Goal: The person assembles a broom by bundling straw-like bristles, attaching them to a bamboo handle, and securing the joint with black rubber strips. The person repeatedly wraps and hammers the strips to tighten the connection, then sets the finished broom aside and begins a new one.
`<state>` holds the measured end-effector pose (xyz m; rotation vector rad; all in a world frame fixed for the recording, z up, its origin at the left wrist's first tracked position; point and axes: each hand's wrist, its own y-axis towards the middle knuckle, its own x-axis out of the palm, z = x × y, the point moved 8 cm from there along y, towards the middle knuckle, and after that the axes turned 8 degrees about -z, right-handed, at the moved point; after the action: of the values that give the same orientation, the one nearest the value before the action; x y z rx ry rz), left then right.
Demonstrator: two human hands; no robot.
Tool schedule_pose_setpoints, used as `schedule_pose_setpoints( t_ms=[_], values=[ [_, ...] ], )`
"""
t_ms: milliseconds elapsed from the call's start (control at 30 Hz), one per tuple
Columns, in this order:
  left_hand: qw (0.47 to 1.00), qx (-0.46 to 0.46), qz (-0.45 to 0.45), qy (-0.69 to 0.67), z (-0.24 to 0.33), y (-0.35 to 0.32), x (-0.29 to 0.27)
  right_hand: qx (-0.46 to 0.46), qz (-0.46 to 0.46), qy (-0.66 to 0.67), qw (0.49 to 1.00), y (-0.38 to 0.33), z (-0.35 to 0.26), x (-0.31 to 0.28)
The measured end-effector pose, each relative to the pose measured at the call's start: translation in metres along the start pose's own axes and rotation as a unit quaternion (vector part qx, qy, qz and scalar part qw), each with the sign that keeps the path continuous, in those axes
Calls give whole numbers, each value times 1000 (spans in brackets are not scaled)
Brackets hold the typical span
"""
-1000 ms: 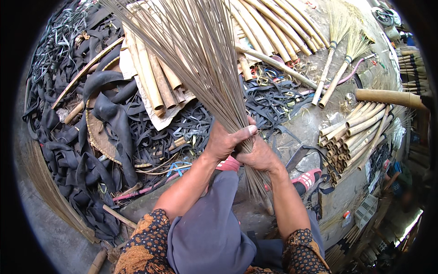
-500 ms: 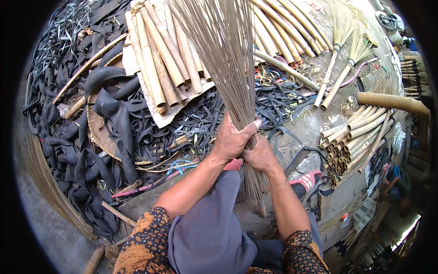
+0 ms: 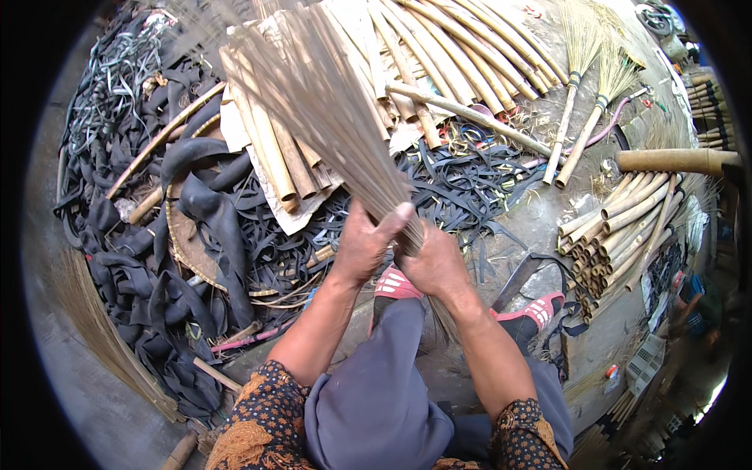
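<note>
A long bundle of thin brown broom sticks (image 3: 337, 125) slants up and to the left in front of me, its spread upper end smeared by motion. My left hand (image 3: 363, 244) is closed round the bundle from the left, thumb pressed across its front. Just beside and slightly below, my right hand (image 3: 435, 262) wraps it from the right. Past the right hand, the short lower ends come out between my legs. Behind the bundle, cut bamboo lengths (image 3: 274, 160) lie on pale sheeting.
Black rubber strips (image 3: 462, 176) cover the ground ahead, with wider rubber pieces (image 3: 207, 207) at left. Two finished brooms (image 3: 583, 133) lie at the far right. Stacked bamboo handles (image 3: 619, 227) and a broad blade (image 3: 515, 278) are near my right foot. Loose sticks (image 3: 117, 337) lie at left.
The bundle has swung from nearly upright to a leftward slant, its top blurring over the bamboo. Both hands have shifted slightly left and keep their grip.
</note>
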<state>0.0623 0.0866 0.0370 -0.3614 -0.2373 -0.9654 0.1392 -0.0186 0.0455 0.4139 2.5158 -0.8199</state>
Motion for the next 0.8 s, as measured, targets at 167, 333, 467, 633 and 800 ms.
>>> schedule_pose_setpoints(
  t_ms=[167,333,467,633,800],
  values=[
    [826,364,291,316,171,-77,-50,-14,38,-83,996,8,-66,6],
    [571,136,-112,802,208,-82,5,-176,73,-89,978,-9,-139,40],
    [464,-2,-242,852,205,-75,4,-217,135,-197,947,-24,-159,45],
    [529,-63,-261,805,162,-78,-14,-306,193,-311,879,-47,-152,39],
    [647,-144,-238,710,73,-94,-28,-332,134,-408,840,-56,-104,56]
  ],
)
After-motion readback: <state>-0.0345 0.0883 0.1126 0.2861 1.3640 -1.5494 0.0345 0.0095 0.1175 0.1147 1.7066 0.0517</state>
